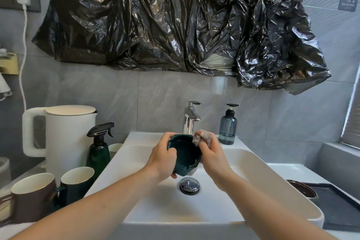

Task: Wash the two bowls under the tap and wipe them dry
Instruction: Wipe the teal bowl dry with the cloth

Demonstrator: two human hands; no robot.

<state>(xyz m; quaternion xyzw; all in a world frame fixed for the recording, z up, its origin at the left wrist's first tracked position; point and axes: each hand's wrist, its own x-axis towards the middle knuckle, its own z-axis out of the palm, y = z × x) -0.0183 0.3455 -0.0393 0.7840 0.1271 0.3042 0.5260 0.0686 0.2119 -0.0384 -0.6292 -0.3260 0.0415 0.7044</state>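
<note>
one glossy dark-green bowl [185, 155], tilted, gripped by left hand [162, 157].

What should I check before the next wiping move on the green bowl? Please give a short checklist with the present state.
1. Left hand grip on the green bowl: ok, fingers wrap its rim and side.
2. Cloth in the right hand: ok, at the bowl's rim.
3. Bowl over the sink: ok.
4. Tap off: ok, no stream visible.
5. Bowl inside dry: cannot tell.
6. Second bowl at the right: mostly out of view, state cannot tell.
</note>
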